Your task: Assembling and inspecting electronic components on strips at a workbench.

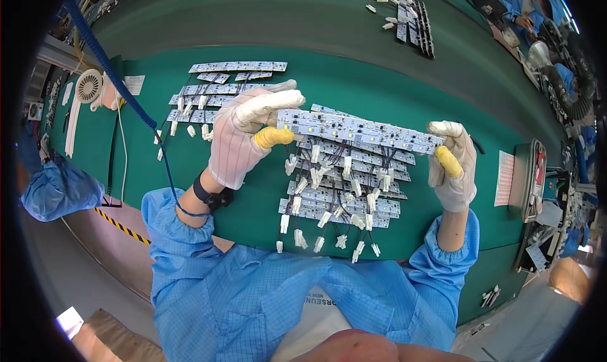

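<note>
A long white LED circuit board [360,132] is held level above the bench, one end in each hand. My left hand [243,131], in a white striped glove with a yellow thumb cover, pinches its left end. At the other end, the thumb and fingers of my right hand [454,169], gloved the same way, close on the edge. Beneath it lies a stack of similar boards [344,211] with dark wires and white plug connectors [324,220]. Beyond my left hand, another group of boards [237,66] lies in rows, partly hidden by the glove.
A green mat [246,216] covers the bench. A blue coiled cord [117,77] runs to my left wrist. At the left stands a small white fan [89,85]; at the right, a metal bin [530,178] beside a printed sheet [504,178]. More boards [414,24] sit at the back.
</note>
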Action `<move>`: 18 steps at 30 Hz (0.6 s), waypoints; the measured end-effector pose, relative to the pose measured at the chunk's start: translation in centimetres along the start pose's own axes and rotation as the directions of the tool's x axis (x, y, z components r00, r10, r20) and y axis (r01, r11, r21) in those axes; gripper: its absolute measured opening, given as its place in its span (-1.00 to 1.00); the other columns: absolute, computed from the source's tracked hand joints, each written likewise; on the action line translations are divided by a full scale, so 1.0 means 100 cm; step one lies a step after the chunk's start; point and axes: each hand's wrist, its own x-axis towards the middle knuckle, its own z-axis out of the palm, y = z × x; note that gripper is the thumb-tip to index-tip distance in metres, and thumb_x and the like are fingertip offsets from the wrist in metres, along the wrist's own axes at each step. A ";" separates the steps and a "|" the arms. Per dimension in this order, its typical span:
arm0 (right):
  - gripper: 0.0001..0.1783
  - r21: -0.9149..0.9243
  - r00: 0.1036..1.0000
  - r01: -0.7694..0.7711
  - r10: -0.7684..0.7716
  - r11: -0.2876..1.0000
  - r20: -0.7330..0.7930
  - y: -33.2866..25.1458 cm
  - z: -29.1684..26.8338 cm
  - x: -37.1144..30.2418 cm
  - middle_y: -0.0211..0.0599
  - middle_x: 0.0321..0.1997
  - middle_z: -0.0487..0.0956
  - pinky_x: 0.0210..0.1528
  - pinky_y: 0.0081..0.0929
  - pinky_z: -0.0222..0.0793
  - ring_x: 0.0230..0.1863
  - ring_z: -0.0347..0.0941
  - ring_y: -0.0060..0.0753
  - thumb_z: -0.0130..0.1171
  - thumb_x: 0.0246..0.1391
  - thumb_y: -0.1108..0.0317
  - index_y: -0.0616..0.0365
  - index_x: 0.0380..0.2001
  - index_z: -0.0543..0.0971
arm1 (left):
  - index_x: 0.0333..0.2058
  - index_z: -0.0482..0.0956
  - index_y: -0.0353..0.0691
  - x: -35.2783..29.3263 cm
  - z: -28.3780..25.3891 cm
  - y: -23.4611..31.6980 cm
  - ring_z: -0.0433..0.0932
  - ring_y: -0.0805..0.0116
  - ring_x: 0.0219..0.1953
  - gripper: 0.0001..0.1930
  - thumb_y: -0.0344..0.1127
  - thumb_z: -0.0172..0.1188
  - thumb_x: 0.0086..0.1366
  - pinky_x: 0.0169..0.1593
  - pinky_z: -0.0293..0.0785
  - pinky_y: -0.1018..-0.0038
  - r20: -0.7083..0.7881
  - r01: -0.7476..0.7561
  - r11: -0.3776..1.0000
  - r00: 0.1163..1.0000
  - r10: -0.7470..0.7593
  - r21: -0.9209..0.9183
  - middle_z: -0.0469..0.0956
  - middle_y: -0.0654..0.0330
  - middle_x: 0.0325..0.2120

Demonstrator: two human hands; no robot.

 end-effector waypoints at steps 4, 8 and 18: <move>-0.52 0.047 0.999 -0.003 0.001 0.999 0.032 0.002 -0.001 -0.004 -0.28 -0.18 0.41 -0.24 -0.74 0.22 -0.24 0.33 -0.56 0.15 0.01 0.24 0.34 -0.06 0.36 | -0.03 0.46 -0.37 0.002 0.003 -0.006 0.56 0.44 -0.20 -0.59 -0.32 0.22 0.16 -0.19 0.51 0.60 0.032 0.074 0.979 0.997 -0.069 -0.192 0.51 0.12 -0.09; -0.41 0.172 0.996 -0.017 0.002 0.985 0.085 -0.007 0.011 -0.005 -0.13 -0.33 0.54 -0.73 -0.82 0.06 -0.83 0.20 -0.74 0.21 0.00 0.18 0.43 -0.04 0.32 | 0.04 0.40 -0.33 0.008 0.002 0.000 0.58 0.44 -0.25 -0.62 -0.46 0.12 0.23 -0.13 0.43 0.63 0.056 0.231 0.972 0.972 -0.229 -0.034 0.58 0.15 -0.24; -0.39 -0.121 0.997 -0.056 0.049 0.991 -0.066 0.001 0.010 0.009 -0.41 -0.57 0.47 -0.61 -0.77 0.15 -0.64 0.26 -0.74 0.01 0.14 -0.11 0.29 -0.06 0.38 | -0.08 0.45 -0.37 -0.001 0.000 -0.009 0.59 0.42 -0.36 -0.54 -0.13 0.25 0.17 -0.12 0.47 0.50 0.199 0.172 0.870 0.976 -0.087 -0.461 0.59 0.00 -0.34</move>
